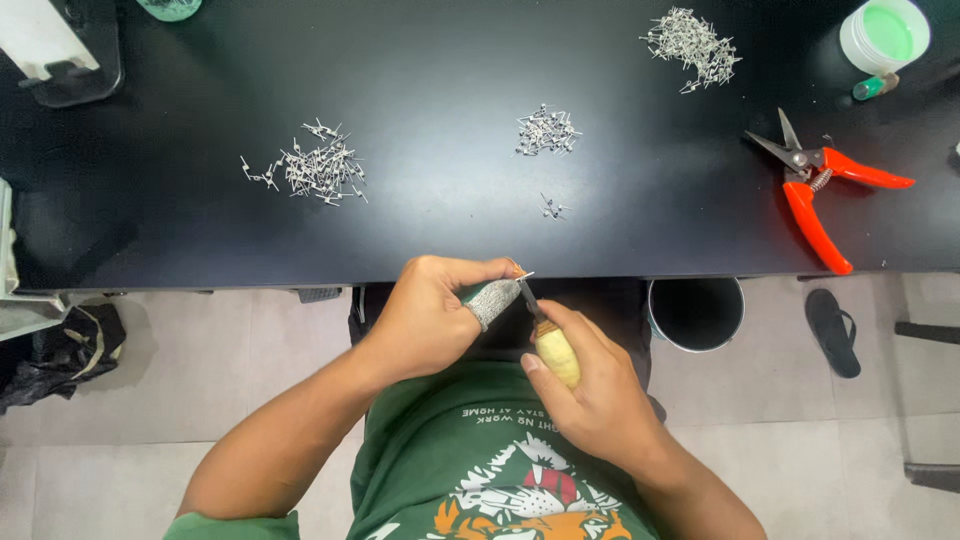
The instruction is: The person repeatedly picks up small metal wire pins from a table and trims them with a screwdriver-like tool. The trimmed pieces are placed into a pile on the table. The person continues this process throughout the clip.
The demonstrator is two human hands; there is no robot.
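Standing at the far right corner of the black worktop (450, 60) is a white round tub (884, 34) with green contents. Red-handled snips (822, 185) are lying nearby, with three heaps of small metal pins (318, 168) spread across. Below the worktop edge, the left hand (435, 315), thumb sleeved in grey mesh, is pinching a tiny pin, while the right hand (590, 395) is gripping a wooden-handled blade (548, 340) against it.

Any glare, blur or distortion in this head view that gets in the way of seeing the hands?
Head view: soft glare across the black table; left hand, right hand and knife sharp, evenly lit; table edge bows slightly, hinting wide-angle distortion.
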